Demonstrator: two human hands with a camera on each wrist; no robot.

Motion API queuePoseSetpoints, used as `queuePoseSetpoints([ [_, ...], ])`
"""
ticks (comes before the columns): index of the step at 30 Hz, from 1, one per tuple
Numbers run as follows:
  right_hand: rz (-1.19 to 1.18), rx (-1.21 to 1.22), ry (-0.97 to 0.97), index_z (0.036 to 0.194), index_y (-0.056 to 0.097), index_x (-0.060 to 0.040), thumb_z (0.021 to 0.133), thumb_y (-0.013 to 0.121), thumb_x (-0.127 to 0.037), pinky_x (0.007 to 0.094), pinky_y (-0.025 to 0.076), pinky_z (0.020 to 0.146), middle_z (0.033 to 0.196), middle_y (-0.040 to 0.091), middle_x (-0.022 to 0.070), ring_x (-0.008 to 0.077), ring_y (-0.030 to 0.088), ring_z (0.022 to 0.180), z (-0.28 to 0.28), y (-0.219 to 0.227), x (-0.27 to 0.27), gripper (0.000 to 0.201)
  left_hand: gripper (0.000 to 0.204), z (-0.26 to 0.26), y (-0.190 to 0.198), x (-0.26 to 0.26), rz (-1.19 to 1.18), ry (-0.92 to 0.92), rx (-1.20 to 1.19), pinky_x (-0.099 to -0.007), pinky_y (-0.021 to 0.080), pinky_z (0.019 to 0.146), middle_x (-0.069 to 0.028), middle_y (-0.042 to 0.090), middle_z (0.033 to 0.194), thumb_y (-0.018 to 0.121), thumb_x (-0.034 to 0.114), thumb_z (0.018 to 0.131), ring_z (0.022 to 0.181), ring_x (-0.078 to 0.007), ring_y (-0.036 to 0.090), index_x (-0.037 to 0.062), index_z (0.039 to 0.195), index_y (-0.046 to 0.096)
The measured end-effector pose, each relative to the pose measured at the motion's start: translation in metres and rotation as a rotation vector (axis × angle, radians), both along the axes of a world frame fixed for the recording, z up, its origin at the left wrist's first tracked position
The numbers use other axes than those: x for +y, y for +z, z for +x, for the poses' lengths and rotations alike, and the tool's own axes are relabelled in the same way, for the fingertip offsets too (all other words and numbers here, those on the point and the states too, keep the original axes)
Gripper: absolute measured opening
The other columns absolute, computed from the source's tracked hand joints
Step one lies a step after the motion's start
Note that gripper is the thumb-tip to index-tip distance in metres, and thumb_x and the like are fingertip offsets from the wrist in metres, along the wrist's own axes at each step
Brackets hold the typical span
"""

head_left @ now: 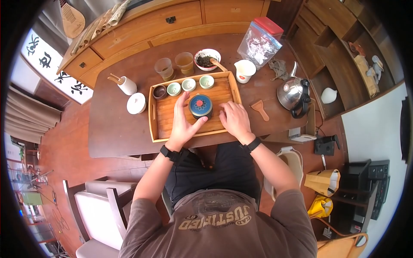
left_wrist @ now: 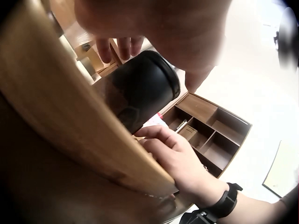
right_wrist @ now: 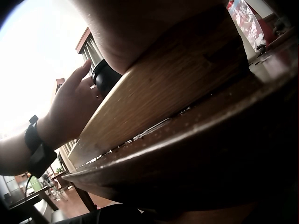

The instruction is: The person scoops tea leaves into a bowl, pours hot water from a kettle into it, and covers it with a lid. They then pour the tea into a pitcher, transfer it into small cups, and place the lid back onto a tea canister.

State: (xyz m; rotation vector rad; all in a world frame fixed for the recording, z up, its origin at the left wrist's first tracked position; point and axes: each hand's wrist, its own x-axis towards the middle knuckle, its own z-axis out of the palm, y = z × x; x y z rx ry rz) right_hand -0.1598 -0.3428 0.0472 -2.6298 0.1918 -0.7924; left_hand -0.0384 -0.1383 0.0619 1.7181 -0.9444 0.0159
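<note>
A dark canister (head_left: 200,112) with a blue flower-patterned lid (head_left: 202,102) stands upright on a bamboo tray (head_left: 165,122). Beside its left side is my left hand (head_left: 183,124), fingers extended and thumb spread along the near side. In the left wrist view the canister (left_wrist: 145,84) shows a plain black body under that palm. My right hand (head_left: 236,121) lies over the tray's right front part, apart from the canister, with fingers loosely bent and nothing seen in them. Three pale green cups (head_left: 189,85) and a dark brown cup (head_left: 159,92) line the tray's far side.
Behind the tray are two clear cups of liquid (head_left: 184,63) and a bowl of tea leaves (head_left: 206,60). A white pitcher (head_left: 245,72), a wooden scraper (head_left: 260,111) and a steel kettle (head_left: 292,94) stand right. Left are a tool holder (head_left: 127,86) and a white lidded bowl (head_left: 136,104).
</note>
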Motion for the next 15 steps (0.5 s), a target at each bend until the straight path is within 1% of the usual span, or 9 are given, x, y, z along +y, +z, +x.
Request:
queuePoseSetpoints([
  [2, -0.001, -0.002, 0.002, 0.108, 0.070, -0.0055, 0.093, 0.071, -0.010, 0.0455, 0.053, 0.087, 0.096, 0.068, 0.0115, 0.0335, 0.067, 0.092, -0.001, 0.000, 0.001, 0.016, 0.105, -0.003, 0.026, -0.001, 0.085, 0.027, -0.138, -0.0489, 0.041, 0.122, -0.0210, 0.047, 0.161, 0.094, 0.028, 0.082, 0.146, -0.0389, 0.049, 0.0016, 0.164, 0.035],
  [3, 0.007, -0.009, 0.004, 0.108, 0.070, -0.0055, 0.093, 0.071, -0.010, 0.0456, 0.053, 0.087, 0.096, 0.068, 0.0116, 0.0337, 0.067, 0.092, -0.001, 0.000, 0.001, 0.016, 0.105, -0.005, 0.035, -0.002, 0.085, 0.029, -0.139, -0.0489, 0.041, 0.122, -0.0210, 0.047, 0.161, 0.094, 0.028, 0.082, 0.146, -0.0389, 0.049, 0.0016, 0.164, 0.035],
  [5, 0.013, -0.018, 0.007, 0.108, 0.069, -0.0055, 0.093, 0.071, -0.010, 0.0456, 0.053, 0.087, 0.096, 0.068, 0.0117, 0.0338, 0.067, 0.092, 0.000, 0.000, 0.001, 0.016, 0.097, -0.006, 0.047, -0.006, 0.170, 0.063, -0.293, -0.0504, 0.041, 0.121, -0.0204, 0.049, 0.159, 0.094, 0.028, 0.081, 0.145, -0.0410, 0.050, 0.0031, 0.160, 0.042],
  [6, 0.014, -0.018, 0.005, 0.108, 0.069, -0.0054, 0.093, 0.071, -0.010, 0.0456, 0.053, 0.087, 0.097, 0.068, 0.0119, 0.0340, 0.067, 0.093, 0.000, 0.000, 0.001, 0.017, 0.097, -0.004, 0.046, -0.008, 0.169, 0.063, -0.294, -0.0504, 0.041, 0.121, -0.0204, 0.049, 0.159, 0.094, 0.028, 0.081, 0.145, -0.0410, 0.050, 0.0031, 0.160, 0.042],
  [8, 0.015, -0.020, 0.002, 0.109, 0.069, -0.0054, 0.093, 0.071, -0.010, 0.0456, 0.053, 0.087, 0.097, 0.068, 0.0120, 0.0341, 0.067, 0.093, 0.000, 0.000, 0.001, 0.017, 0.088, -0.001, 0.043, -0.009, 0.198, 0.051, -0.327, -0.0507, 0.041, 0.120, -0.0199, 0.053, 0.156, 0.093, 0.027, 0.082, 0.144, -0.0412, 0.050, 0.0032, 0.154, 0.048],
  [9, 0.013, -0.018, -0.001, 0.109, 0.069, -0.0053, 0.093, 0.071, -0.011, 0.0456, 0.053, 0.087, 0.097, 0.068, 0.0121, 0.0341, 0.067, 0.093, -0.001, -0.001, 0.001, 0.017, 0.088, 0.000, 0.041, -0.010, 0.198, 0.050, -0.329, -0.0507, 0.041, 0.120, -0.0199, 0.053, 0.156, 0.093, 0.027, 0.082, 0.144, -0.0412, 0.050, 0.0032, 0.154, 0.048],
  [11, 0.011, -0.016, -0.005, 0.109, 0.069, -0.0053, 0.093, 0.071, -0.011, 0.0456, 0.053, 0.087, 0.098, 0.068, 0.0122, 0.0342, 0.067, 0.093, -0.001, -0.001, 0.001, 0.017, 0.084, 0.001, 0.037, -0.011, 0.194, 0.094, -0.313, -0.0503, 0.041, 0.119, -0.0198, 0.056, 0.153, 0.093, 0.027, 0.083, 0.142, -0.0398, 0.051, 0.0032, 0.151, 0.050],
  [15, 0.014, -0.008, -0.004, 0.109, 0.070, -0.0054, 0.093, 0.071, -0.011, 0.0455, 0.053, 0.087, 0.098, 0.068, 0.0122, 0.0342, 0.067, 0.094, -0.001, -0.001, 0.001, 0.017, 0.084, -0.001, 0.035, -0.009, 0.224, 0.107, -0.276, -0.0502, 0.042, 0.117, -0.0201, 0.058, 0.150, 0.093, 0.029, 0.083, 0.140, -0.0391, 0.053, 0.0022, 0.150, 0.051],
])
